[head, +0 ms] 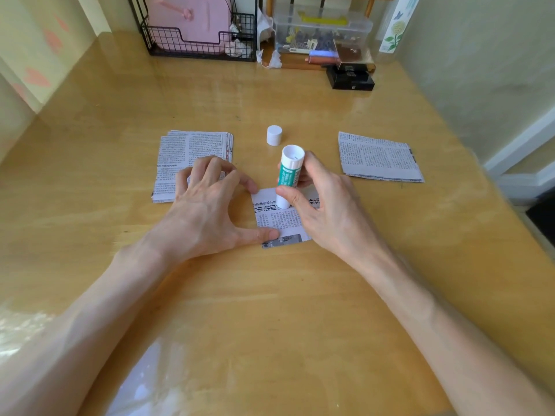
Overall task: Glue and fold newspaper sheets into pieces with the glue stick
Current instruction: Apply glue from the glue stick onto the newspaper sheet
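Gripping glue stick (289, 175) upright on newspaper sheet (271, 222): right hand (324, 205); left hand (207, 211) fingers spread, pinning sheet to table (270, 295).

A glossy light-wood tabletop (270, 310) catches pale glare at its near left edge and runs back to yellow-green walls (480, 70), the left wall (27, 31) bearing pink heart shapes (54, 40), with a white baseboard (522, 145) at right.
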`<action>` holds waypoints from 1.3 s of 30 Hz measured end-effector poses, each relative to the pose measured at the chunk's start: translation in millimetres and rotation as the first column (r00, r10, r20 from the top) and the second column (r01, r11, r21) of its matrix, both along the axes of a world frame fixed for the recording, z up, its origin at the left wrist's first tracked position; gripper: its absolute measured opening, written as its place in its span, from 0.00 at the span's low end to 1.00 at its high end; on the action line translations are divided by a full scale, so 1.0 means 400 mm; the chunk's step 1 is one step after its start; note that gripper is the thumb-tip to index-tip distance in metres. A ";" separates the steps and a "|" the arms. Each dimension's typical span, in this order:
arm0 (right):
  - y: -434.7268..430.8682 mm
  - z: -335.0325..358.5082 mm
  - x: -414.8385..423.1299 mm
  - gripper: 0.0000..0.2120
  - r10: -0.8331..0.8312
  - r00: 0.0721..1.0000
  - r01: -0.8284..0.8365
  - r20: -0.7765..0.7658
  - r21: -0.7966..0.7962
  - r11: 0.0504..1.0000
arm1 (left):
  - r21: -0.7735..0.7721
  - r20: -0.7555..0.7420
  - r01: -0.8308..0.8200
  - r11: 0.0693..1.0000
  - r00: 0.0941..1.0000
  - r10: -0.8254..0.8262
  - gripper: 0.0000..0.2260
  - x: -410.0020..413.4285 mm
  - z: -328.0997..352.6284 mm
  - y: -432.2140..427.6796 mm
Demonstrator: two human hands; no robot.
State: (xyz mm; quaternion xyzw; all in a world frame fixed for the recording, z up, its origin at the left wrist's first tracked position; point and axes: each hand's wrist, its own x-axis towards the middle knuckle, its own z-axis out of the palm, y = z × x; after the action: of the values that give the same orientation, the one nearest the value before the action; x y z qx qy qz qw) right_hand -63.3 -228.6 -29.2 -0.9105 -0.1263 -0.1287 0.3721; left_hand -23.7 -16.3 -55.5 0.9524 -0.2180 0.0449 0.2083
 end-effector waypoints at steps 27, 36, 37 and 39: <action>-0.152 0.021 -0.013 0.11 -0.271 0.962 0.269 -0.022 -0.054 0.961 | -0.015 -0.006 0.002 1.000 1.000 -0.002 0.40 0.000 0.000 0.003; -0.062 0.020 -0.013 0.09 -0.053 0.999 0.050 -0.001 0.338 0.940 | -0.007 0.010 0.004 1.000 1.000 -0.004 0.40 -0.002 0.001 0.003; -0.043 0.014 -0.013 0.09 -0.013 1.000 0.015 -0.008 0.334 0.942 | 0.003 0.009 0.004 1.000 1.000 -0.004 0.41 -0.001 0.002 0.004; -0.014 0.005 -0.014 0.10 0.045 0.998 -0.032 -0.034 0.310 0.950 | 0.015 0.010 0.004 1.000 1.000 -0.004 0.41 -0.002 0.003 0.005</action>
State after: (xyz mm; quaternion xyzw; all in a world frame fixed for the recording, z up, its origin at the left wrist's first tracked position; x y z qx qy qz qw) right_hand -69.0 -234.4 -27.2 -0.8408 -0.1145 -0.1210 0.5151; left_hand -24.5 -14.3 -54.2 0.9532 -0.2214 0.0475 0.2004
